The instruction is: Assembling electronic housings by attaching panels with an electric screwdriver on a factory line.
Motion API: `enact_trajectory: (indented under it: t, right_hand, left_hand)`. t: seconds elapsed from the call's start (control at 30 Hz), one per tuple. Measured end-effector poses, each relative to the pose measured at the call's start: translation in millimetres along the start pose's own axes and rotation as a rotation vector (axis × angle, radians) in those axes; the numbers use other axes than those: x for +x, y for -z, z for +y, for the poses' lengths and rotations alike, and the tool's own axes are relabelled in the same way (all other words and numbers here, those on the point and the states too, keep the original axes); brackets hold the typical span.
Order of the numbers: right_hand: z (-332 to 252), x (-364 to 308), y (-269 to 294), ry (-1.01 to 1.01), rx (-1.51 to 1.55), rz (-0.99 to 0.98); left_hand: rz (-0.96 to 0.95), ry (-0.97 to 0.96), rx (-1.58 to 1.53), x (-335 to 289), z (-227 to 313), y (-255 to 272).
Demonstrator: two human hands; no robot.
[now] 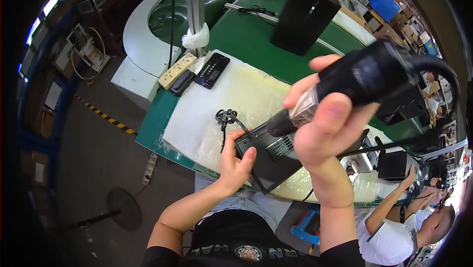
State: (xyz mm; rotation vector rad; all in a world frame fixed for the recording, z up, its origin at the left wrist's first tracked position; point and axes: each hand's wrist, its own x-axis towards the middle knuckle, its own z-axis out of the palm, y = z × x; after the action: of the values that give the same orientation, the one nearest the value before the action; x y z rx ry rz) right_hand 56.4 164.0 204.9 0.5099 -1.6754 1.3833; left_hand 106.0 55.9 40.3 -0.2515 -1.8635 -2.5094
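A black electric screwdriver (pixel 367 72) with a thick cord is gripped in my right hand (pixel 320 131), fingers wrapped round its lower body. It slants down to the left, its bit at or very near the corner of a black metal box (pixel 268 171) with a slotted vent. Whether the bit sits on a screw is too small to tell. My left hand (pixel 236 166) holds the box's left end, thumb on the near side, other fingers partly hidden. A tied black cable (pixel 227 116) lies beside that corner. My right hand and the screwdriver hide the box's right part.
A white foam sheet (pixel 189 119) covers the green bench. Toward its far left lie a phone (pixel 213 71), a power strip (pixel 176 72) and a metal post (pixel 195 11). A tall black case (pixel 305 16) stands beyond. Co-workers (pixel 389 237) sit at right, near a blue stool (pixel 301 230).
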Motion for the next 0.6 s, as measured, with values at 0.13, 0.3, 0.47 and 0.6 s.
enact_trajectory:
  t: [0.13,0.3,0.47,0.6]
  right_hand:
    - [10,-4,-10,-0.020,0.105,-0.047]
    - [19,-2,-10,-0.029,0.160,-0.077]
    - [18,-7,-16,-0.021,0.212,-0.104]
    - [17,-11,-14,-0.010,0.243,-0.119]
  left_hand:
    - [0.014,-0.005,-0.016,0,-2,2]
    - [0.037,-0.016,-0.008,1,-11,1]
    - [0.041,-0.024,-0.020,0,-2,0]
    - [0.039,-0.017,-0.038,-1,-11,0]
